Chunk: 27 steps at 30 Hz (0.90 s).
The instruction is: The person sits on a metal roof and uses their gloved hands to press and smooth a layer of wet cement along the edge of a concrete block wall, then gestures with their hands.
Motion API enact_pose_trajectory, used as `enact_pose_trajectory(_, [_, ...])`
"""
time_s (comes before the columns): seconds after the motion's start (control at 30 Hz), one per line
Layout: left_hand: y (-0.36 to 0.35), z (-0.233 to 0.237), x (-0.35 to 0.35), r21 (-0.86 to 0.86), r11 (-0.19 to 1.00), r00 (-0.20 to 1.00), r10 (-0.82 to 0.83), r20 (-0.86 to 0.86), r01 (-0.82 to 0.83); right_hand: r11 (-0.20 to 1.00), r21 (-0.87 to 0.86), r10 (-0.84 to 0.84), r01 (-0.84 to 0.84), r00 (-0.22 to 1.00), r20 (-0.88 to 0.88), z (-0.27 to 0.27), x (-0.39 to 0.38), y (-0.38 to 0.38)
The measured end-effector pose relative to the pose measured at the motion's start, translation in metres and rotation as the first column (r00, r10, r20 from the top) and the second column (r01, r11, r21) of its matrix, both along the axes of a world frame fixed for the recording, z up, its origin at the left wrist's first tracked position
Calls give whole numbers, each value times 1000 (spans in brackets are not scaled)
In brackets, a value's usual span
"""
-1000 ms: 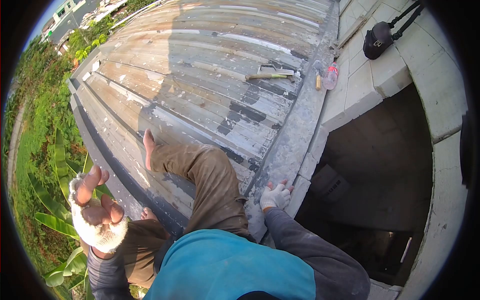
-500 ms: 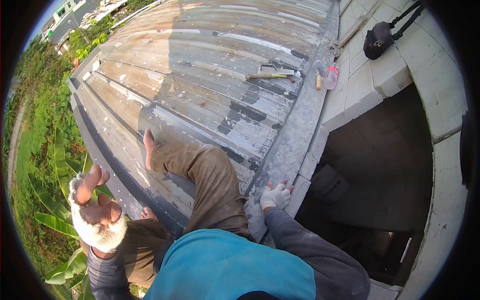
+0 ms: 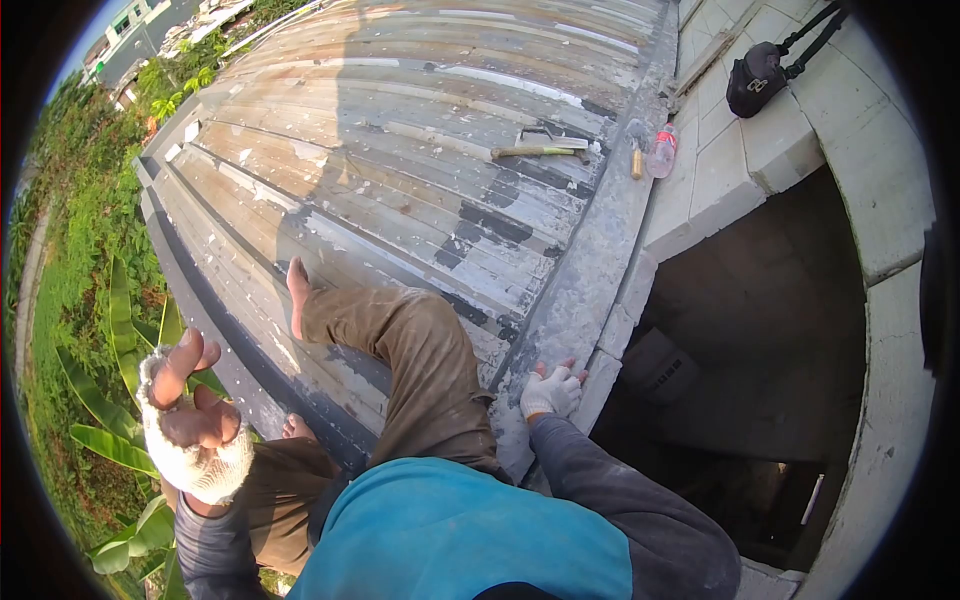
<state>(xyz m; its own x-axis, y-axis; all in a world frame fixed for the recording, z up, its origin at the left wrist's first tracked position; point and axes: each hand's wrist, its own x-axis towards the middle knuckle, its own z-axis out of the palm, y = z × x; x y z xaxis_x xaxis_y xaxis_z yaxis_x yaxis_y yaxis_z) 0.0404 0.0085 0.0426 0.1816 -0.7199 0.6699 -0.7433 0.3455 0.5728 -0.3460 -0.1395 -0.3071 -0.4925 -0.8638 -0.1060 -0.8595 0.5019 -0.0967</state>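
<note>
My left hand [image 3: 197,425], in a white fingerless glove, is raised above the roof's left edge, its bare fingers bent and apart with nothing between them. Also in a white glove, my right hand [image 3: 554,391] rests on the grey, paint-spotted flashing [image 3: 572,300] beside the block wall, fingers spread and empty. My bent knee in brown trousers [image 3: 425,350] lies between the two hands, and a bare foot [image 3: 298,285] presses on the corrugated metal roof [image 3: 400,215].
A tool with a greenish handle [image 3: 535,151], a wooden-handled brush [image 3: 637,163] and a clear bottle [image 3: 662,152] lie up the roof. A black bag [image 3: 757,80] sits on the blocks [image 3: 725,180]. A dark opening [image 3: 760,330] drops at right; plants [image 3: 90,300] grow below left.
</note>
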Motion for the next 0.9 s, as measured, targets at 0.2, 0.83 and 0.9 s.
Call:
enact_pose_trajectory(0.2, [-4, 6, -5, -6, 1000, 999, 9, 53, -9, 1000, -12, -3, 3, 1000, -3, 0, 0, 0])
enact_pose_trajectory(0.83, [-6, 17, -6, -43, 997, 955, 69, 287, -59, 999, -39, 11, -13, 998, -61, -12, -3, 1])
enact_pose_trajectory(0.9, [-4, 24, -6, 30, 999, 946, 18, 324, -29, 999, -31, 12, -14, 998, -62, -11, -3, 0])
